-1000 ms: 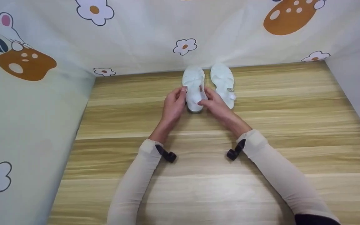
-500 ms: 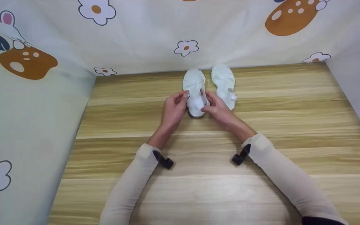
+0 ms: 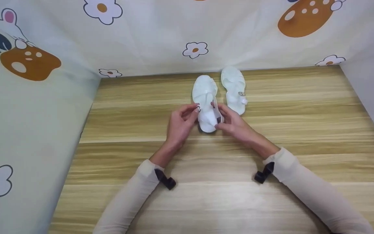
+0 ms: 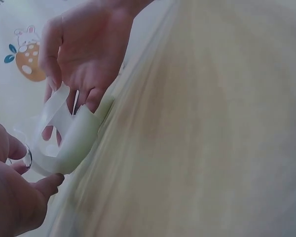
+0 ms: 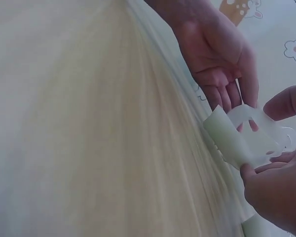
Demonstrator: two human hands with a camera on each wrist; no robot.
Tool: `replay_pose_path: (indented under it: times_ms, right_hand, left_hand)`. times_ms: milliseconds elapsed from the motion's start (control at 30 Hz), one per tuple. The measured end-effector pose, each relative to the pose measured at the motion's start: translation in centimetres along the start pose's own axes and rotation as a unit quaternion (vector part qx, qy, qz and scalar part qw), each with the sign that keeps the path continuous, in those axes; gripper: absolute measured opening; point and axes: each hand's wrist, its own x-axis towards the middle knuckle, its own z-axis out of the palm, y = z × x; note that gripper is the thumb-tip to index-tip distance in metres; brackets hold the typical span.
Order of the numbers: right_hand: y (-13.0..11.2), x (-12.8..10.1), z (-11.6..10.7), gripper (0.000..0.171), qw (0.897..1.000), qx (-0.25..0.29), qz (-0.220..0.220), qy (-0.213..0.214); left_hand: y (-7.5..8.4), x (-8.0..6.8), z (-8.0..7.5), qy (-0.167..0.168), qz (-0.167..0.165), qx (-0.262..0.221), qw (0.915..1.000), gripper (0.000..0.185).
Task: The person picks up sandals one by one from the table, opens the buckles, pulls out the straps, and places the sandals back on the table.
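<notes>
A white strappy sandal (image 3: 204, 87) is between the two hands, its toe toward the back wall. My left hand (image 3: 180, 126) pinches a small metal buckle (image 4: 27, 157) at the sandal's left side, between thumb and fingers. On the opposite side, my right hand (image 3: 236, 125) grips the heel part, thumb at the heel edge and fingers at the side strap. Both wrist views show the sandal's pale heel (image 4: 80, 140) between the hands. Its mate, a second white sandal (image 3: 233, 81), lies to the right with its own buckle (image 3: 241, 94) showing.
Under the hands is a wood-grain surface (image 3: 206, 182). A patterned cloth wall (image 3: 148, 39) with flowers and fruit stands along the back and left. A plain pale wall (image 3: 372, 87) bounds the right side.
Both hands have drawn the left-hand sandal toward me and slightly right, away from the back wall. The second sandal has stayed in place. Both forearms have pulled back and spread apart.
</notes>
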Motion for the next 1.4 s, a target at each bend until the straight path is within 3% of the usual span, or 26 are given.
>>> replay_pose_path:
  times_ms: [367,733,933,1133,1267,1400]
  right_hand:
    - [0.1,-3.7,-1.2,0.08,0.999,-0.01,-0.004,-0.036]
    - [0.1,-4.4,-1.3,0.078,0.998,-0.018,-0.002,-0.052]
    - [0.2,-4.7,-1.3,0.078,0.998,-0.018,0.007,-0.051]
    - [-0.2,-5.0,-1.6,0.075,0.997,-0.053,0.018,-0.058]
    - [-0.6,-4.9,-1.9,0.074,0.996,-0.057,0.037,-0.062]
    - [-1.1,-4.7,-2.1,0.079,0.996,-0.069,0.049,-0.036]
  left_hand:
    - [0.0,-2.4,1.4,-0.022,0.002,-0.015,0.9996,0.025]
    - [0.1,-3.5,1.4,-0.024,-0.01,-0.035,0.999,0.024]
    - [0.0,-3.6,1.4,-0.025,-0.017,-0.014,0.9994,0.023]
    - [-0.2,-3.5,1.4,-0.032,-0.021,0.022,0.999,0.021]
    - [-0.4,-3.3,1.2,-0.041,-0.01,0.043,0.9982,0.022]
    - [-0.6,-3.1,1.1,-0.053,0.008,0.052,0.9972,0.024]
